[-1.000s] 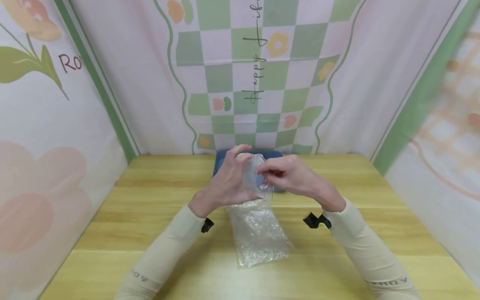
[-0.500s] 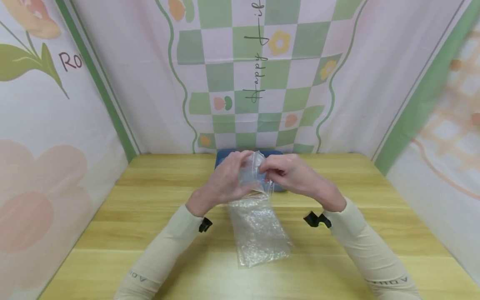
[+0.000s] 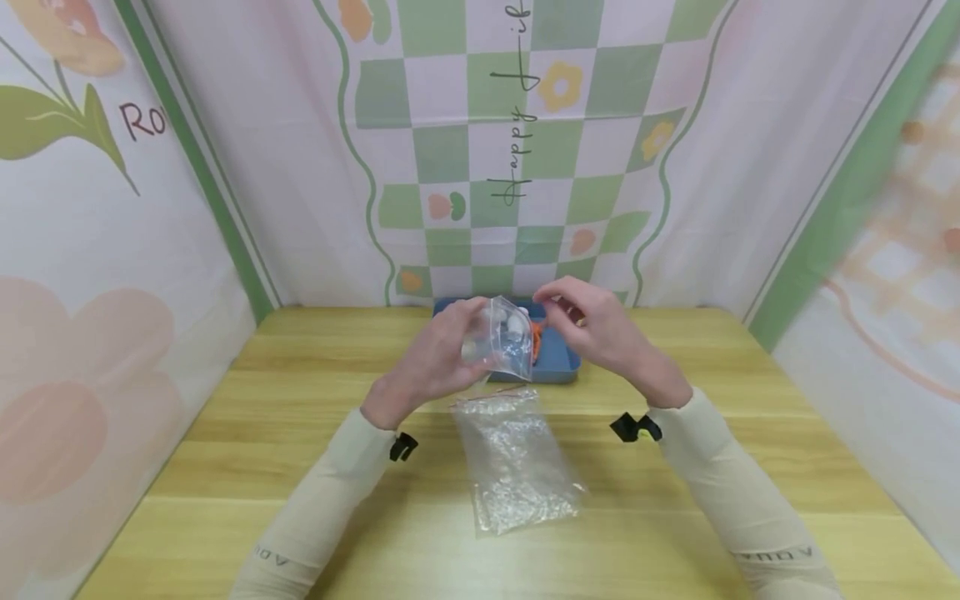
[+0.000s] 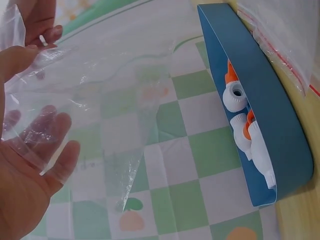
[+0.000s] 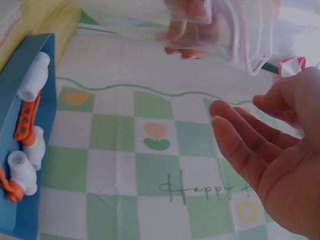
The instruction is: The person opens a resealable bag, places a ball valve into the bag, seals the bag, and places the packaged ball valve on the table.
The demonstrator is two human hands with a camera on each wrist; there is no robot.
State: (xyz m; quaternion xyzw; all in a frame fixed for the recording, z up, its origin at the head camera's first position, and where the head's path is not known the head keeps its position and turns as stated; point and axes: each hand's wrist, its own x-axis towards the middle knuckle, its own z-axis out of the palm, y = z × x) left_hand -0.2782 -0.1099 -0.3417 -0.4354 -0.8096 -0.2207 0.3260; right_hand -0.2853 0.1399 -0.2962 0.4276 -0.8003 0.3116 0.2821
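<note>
My left hand point(image 3: 442, 346) grips a clear zip-lock bag point(image 3: 513, 333) above the blue tray point(image 3: 558, 367), its mouth facing right. In the left wrist view the see-through bag point(image 4: 100, 115) hangs in front of the fingers point(image 4: 65, 155). To the right of the bag and apart from it, my right hand point(image 3: 596, 325) has loosely bent fingers, with thumb and fingertips separated in the right wrist view. A small white and pink scrap point(image 5: 292, 66) shows beside that thumb; I cannot tell whether it is held. White ribbed plastic parts point(image 4: 235, 97) and orange pieces point(image 5: 27, 117) lie in the tray.
A second clear bag point(image 3: 517, 467), crinkled and with a red line at its top, lies flat on the wooden table point(image 3: 300, 433) in front of the tray. Behind the table hangs a checked curtain point(image 3: 491, 233), with printed cloth on both sides.
My right hand has let go of the bag's edge and moved up and right. The bag, still in my left hand, has tilted, uncovering more of the tray and its orange pieces.
</note>
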